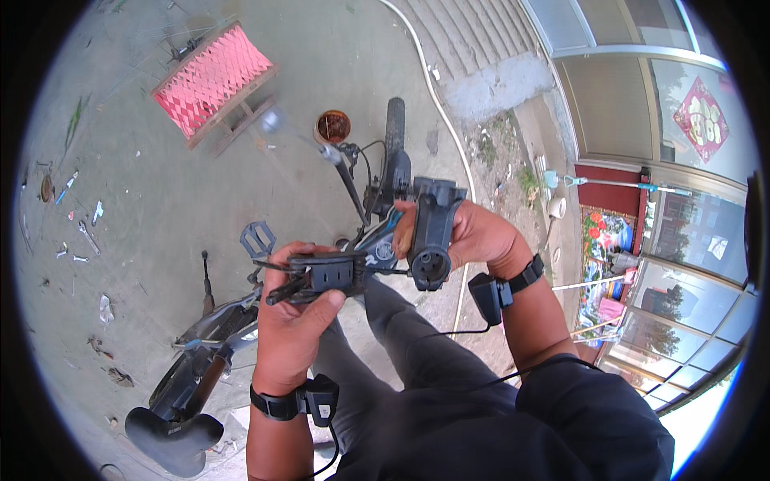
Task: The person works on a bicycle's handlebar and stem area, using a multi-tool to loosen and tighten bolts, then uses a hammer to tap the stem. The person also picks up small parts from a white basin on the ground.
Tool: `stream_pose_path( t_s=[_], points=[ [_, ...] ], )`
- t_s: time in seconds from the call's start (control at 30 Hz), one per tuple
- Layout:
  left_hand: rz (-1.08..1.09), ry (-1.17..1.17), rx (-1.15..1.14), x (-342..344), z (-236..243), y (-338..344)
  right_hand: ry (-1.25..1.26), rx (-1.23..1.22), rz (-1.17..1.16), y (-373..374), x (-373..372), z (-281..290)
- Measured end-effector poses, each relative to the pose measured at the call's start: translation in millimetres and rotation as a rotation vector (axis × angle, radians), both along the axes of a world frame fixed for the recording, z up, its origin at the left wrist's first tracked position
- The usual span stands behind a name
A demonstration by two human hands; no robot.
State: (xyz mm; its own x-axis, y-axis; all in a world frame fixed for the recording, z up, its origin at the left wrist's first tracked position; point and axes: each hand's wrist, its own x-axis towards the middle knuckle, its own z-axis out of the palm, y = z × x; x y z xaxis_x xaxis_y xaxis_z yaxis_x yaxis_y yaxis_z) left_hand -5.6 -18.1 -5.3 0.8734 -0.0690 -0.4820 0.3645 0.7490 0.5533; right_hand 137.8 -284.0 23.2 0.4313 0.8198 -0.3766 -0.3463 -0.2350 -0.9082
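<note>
We have both hands occupied and closed on dark parts above a bicycle. Our left hand [290, 341] grips a dark slotted block [330, 274], thumb along its near edge and fingers around its outer side. Our right hand [484, 237] is wrapped around a dark tubular piece [434, 228], whose hollow round end points back toward us. A thin dark link [389, 272] spans the gap between the two pieces; whether it is a cable or a rod, we cannot tell.

Just beyond and between our hands lies the blue-marked frame [383, 248] of the bicycle. A pedal [258, 239] sticks out beyond and to the left of our left hand, and the saddle [173, 439] lies nearer us, well to its left. Two spanners [87, 238] lie on the ground [144, 297], far to the left of both hands.

We judge the step in hand to be holding the two pieces side by side and setting them relative to each other, with no tool in use. As we see it, the next move calls for a firm right hand on the tubular piece while our left fingers turn or shift the block in small amounts. We should avoid straining the thin link, since pulling our hands apart could tug it.
</note>
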Motion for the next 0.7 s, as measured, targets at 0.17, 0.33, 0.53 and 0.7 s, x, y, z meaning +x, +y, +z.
stream_pose_path(
  t_s=[0.17,0.33,0.53,0.7],
  points=[
    [-0.013,0.003,0.001,-1.3,-0.5,-0.7,0.058,-0.005,-0.029,1.2,-1.4,3.9],
    [0.004,0.008,-0.002,-2.1,-0.9,-1.7,0.012,-0.022,-0.025,1.3,-2.4,5.0],
    [-0.008,0.019,0.023,-3.7,-0.8,-1.3,-0.030,-0.025,-0.010,1.6,-3.6,3.2],
    [0.011,0.005,0.012,-6.1,-0.7,-2.5,-0.127,-0.014,0.020,1.1,-4.2,0.5]
  ],
)
